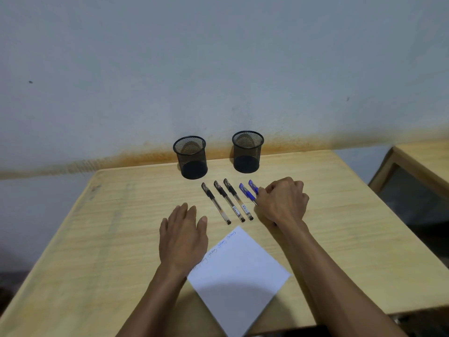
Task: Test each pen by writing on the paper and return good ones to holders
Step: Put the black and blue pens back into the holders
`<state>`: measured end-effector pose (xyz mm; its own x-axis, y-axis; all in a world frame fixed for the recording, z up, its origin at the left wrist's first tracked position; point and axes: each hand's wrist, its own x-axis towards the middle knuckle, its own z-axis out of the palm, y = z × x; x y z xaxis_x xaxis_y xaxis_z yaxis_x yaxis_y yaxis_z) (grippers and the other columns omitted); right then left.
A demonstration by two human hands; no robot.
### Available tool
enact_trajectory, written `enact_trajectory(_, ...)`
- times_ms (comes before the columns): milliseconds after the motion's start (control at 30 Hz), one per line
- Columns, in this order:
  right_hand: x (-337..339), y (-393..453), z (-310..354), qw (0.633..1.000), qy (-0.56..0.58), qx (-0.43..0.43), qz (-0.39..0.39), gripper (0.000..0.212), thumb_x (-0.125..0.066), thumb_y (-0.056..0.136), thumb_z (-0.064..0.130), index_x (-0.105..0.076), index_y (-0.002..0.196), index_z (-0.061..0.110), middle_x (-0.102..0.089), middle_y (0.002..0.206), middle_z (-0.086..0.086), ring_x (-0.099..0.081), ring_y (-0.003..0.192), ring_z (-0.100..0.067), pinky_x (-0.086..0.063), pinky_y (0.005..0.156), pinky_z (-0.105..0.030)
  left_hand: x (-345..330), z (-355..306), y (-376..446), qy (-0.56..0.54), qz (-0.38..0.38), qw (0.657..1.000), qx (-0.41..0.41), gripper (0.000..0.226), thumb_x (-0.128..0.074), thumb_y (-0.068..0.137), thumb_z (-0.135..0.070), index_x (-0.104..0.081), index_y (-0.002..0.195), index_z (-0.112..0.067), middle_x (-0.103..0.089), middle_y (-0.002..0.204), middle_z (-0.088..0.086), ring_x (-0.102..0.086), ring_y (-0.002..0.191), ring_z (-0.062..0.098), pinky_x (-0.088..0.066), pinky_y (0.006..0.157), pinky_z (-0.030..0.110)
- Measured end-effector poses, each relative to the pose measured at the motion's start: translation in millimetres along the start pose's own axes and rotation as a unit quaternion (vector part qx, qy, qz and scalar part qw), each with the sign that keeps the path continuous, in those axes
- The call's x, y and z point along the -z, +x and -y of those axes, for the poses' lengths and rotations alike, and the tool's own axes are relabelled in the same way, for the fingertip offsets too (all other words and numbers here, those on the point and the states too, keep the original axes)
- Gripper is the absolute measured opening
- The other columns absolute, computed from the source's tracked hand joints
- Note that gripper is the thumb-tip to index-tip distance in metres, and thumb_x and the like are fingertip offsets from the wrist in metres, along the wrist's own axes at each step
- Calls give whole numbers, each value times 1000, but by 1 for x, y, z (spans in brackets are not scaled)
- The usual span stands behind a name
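A: We start with the pens. What do we have on the table (340, 227)?

B: We count five, lying side by side in a row, all slanted the same way, caps toward the wall (218, 57). Three are black: the left black pen (216, 203), the middle black pen (228, 201) and the right black pen (238, 199). Two have blue caps: the near blue pen (246, 191) and the far blue pen (253, 186), the rightmost in the row.

A: State of the right hand (283, 201)?

B: We see it curled over the far blue pen, fingers closed on the barrel. Only the cap end shows beyond the knuckles. Whether the pen is lifted off the table, we cannot tell.

A: And the left hand (182, 235)?

B: Flat, palm down, fingers straight and slightly spread, holding nothing. It lies just left of the black pens, with its wrist over the left edge of the paper (239, 276).

A: Position of the paper?

B: Near us, turned cornerwise, one corner pointing at the pens. We see a line of handwriting along its upper left edge; the words are too small to read.

A: The holders?

B: Two black mesh cups stand upright behind the row, apart from each other: the left holder (191, 158) and the right holder (247, 152). We see no pens inside either.
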<state>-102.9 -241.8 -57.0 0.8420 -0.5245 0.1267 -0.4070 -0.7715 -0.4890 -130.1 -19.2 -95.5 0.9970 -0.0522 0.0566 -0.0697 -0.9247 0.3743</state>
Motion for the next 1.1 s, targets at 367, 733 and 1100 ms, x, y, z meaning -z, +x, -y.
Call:
enact_trajectory(367, 45, 17, 12, 966, -125, 88, 207, 42, -77, 64, 51, -58, 84, 20, -64, 83, 3, -59, 79, -21, -46, 71, -35, 27, -79, 55, 102, 50, 988, 102, 72, -36, 79, -80, -65, 103, -19, -61, 118, 10, -47, 116, 30, -34, 94, 50)
enact_trajectory(733, 39, 41, 28, 932, -226, 170, 227, 39, -82, 67, 26, -52, 89, 14, -58, 81, -1, -59, 73, -26, -46, 65, -31, 29, -106, 90, 103, 111, 982, 109, 35, -66, 69, -32, -55, 98, -17, -60, 94, 2, -59, 90, 29, -46, 88, 46)
enact_trajectory(1100, 27, 25, 5, 972, -36, 106, 205, 19, -52, 89, 31, -58, 97, 15, -64, 100, -9, -57, 78, -28, -43, 68, -34, 16, -69, 82, -102, -49, 993, 45, 13, -49, 95, -23, -49, 107, -19, -59, 94, 7, -54, 79, 28, -45, 67, 37)
